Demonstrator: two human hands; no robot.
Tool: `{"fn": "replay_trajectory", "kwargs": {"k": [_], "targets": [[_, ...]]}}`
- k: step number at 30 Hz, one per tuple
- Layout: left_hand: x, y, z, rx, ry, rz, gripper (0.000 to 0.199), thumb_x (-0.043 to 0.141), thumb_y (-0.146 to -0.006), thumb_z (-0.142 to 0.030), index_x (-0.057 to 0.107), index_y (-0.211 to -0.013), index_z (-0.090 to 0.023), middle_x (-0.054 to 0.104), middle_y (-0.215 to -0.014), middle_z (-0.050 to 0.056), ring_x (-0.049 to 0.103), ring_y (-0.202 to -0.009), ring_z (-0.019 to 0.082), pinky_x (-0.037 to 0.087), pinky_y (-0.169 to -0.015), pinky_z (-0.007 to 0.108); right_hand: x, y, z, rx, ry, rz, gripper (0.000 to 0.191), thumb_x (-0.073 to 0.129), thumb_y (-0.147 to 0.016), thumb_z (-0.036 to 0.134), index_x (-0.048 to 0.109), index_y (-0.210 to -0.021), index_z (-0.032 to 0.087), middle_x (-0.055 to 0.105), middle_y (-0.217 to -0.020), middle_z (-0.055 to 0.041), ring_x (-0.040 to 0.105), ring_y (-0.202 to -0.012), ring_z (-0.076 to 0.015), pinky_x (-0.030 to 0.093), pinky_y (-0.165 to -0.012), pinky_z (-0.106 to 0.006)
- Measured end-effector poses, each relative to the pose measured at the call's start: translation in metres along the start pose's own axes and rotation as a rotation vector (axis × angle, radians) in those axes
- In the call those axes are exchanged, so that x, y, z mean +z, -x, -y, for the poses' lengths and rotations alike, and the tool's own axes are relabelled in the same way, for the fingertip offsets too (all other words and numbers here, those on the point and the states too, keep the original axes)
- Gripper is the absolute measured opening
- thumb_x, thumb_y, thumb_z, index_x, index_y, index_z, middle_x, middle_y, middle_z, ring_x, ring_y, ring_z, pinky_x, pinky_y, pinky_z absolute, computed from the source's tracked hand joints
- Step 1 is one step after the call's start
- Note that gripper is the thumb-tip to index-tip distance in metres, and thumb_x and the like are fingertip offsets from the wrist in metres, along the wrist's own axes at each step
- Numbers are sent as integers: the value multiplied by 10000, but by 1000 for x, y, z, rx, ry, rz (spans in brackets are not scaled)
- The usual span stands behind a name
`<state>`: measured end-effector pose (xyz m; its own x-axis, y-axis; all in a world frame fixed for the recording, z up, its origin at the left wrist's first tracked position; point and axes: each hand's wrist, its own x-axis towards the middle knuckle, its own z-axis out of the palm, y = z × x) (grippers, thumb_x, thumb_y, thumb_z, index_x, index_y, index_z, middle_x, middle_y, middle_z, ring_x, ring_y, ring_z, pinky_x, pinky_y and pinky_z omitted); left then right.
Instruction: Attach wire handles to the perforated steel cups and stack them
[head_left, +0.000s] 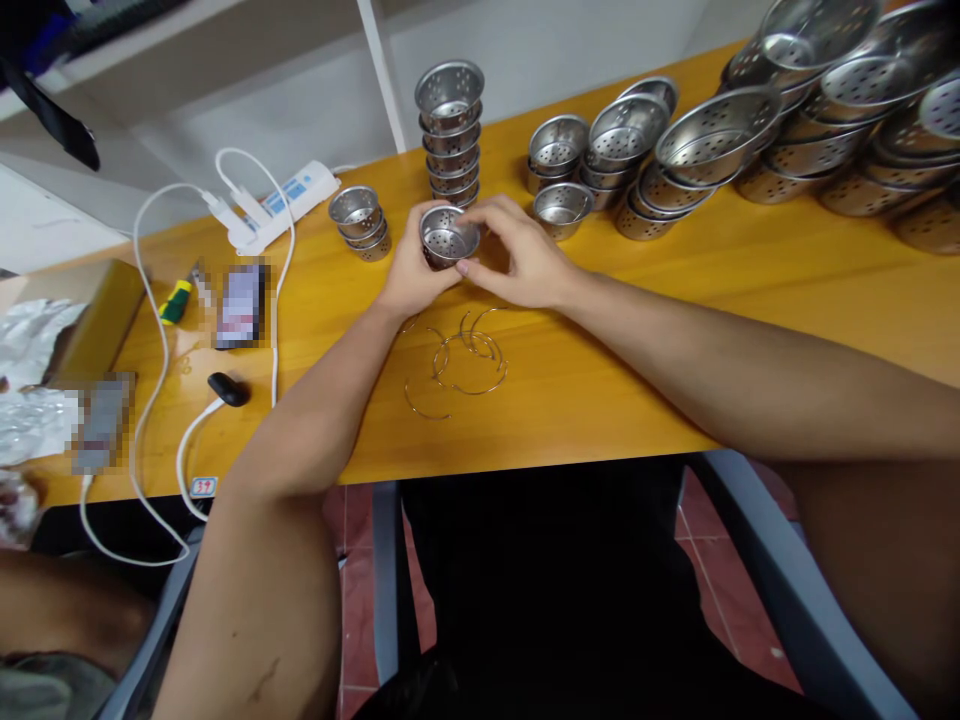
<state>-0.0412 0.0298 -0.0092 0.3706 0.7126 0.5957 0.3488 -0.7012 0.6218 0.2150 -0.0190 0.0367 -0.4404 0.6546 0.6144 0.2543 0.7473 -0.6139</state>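
Note:
A small perforated metal cup is held above the wooden table, its mouth tilted toward me. My left hand wraps round its left side and underside. On the right, the thumb and fingers of my right hand pinch the cup's rim. Several thin bent wire pieces lie loose on the table just below my hands. Behind the cup rises a tall stack of similar perforated cups. A shorter stack of cups stands to the left, and a single cup stands to the right.
Many stacked metal baskets fill the table's back right. At left are a power strip with white cables, a phone, a green-yellow tool handle and a black plug-like piece. Another person's leg shows at lower left.

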Motion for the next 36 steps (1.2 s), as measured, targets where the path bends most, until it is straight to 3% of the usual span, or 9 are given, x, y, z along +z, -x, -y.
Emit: {"fn": "replay_trajectory", "kwargs": {"k": [5,8,10,12,16,19,21,32,36], "targets": [[3,1,8,102,29,90,1187,788,-924,-1026,324,-1769,-332,614,-1681,179,732,-1557,394,629,-1349,581,0,-1,1,-14,19,-27,978,942,-952,785,603,-1734,307,665,-1737,-184,634,-1595,-487,559,-1369,-676],[4,1,4,163,-19,139,1213,760,-964,-1007,224,-1838,-360,546,-1757,164,625,-1695,422,533,-1449,616,-2,-3,9,-16,65,37,979,938,-943,749,598,-1736,286,676,-1714,-185,608,-1608,-510,511,-1386,-737],[3,1,-1,135,-49,158,1197,763,-1000,-963,165,-1860,-384,494,-1813,158,572,-1750,419,525,-1458,616,-10,-7,19,20,124,83,916,923,-964,670,597,-1739,306,671,-1705,-169,591,-1607,-499,487,-1403,-746],[2,3,-6,70,-51,161,1167,798,-1019,-902,155,-1857,-405,458,-1855,163,577,-1745,408,602,-1387,603,-25,-15,31,91,229,109,868,901,-994,542,582,-1763,297,643,-1708,-176,568,-1621,-466,467,-1437,-702],[-3,6,-9,-13,-36,132,1003,846,-1046,-757,289,-1802,-403,511,-1841,180,673,-1625,382,703,-1219,548,-69,-35,49,351,563,111,916,941,-908,257,601,-1735,54,540,-1734,-321,607,-1596,-492,452,-1452,-600],[-6,7,-9,-41,-52,105,865,837,-1069,-667,390,-1755,-386,549,-1816,169,683,-1600,372,698,-1197,523,-97,-43,56,563,696,228,915,1001,-898,258,642,-1720,76,542,-1735,-348,710,-1470,-514,535,-1349,-646],[-7,7,-10,-49,-66,113,814,829,-1078,-636,426,-1741,-389,558,-1809,156,685,-1594,368,696,-1190,512,-108,-45,61,602,752,302,830,989,-968,320,668,-1703,102,582,-1706,-350,732,-1437,-508,559,-1299,-662],[-7,7,-16,-55,-94,141,772,803,-1095,-635,450,-1740,-399,578,-1776,137,683,-1578,357,674,-1215,516,-98,-45,73,669,920,459,648,880,-1044,384,748,-1594,68,629,-1650,-393,769,-1355,-534,623,-1055,-580],[-7,5,-23,-33,-128,120,738,773,-1098,-647,457,-1715,-396,581,-1757,130,704,-1568,359,683,-1184,515,-93,-46,79,699,973,528,420,783,-1106,373,853,-1438,126,670,-1621,-353,775,-1371,-554,647,-1012,-582]]}}
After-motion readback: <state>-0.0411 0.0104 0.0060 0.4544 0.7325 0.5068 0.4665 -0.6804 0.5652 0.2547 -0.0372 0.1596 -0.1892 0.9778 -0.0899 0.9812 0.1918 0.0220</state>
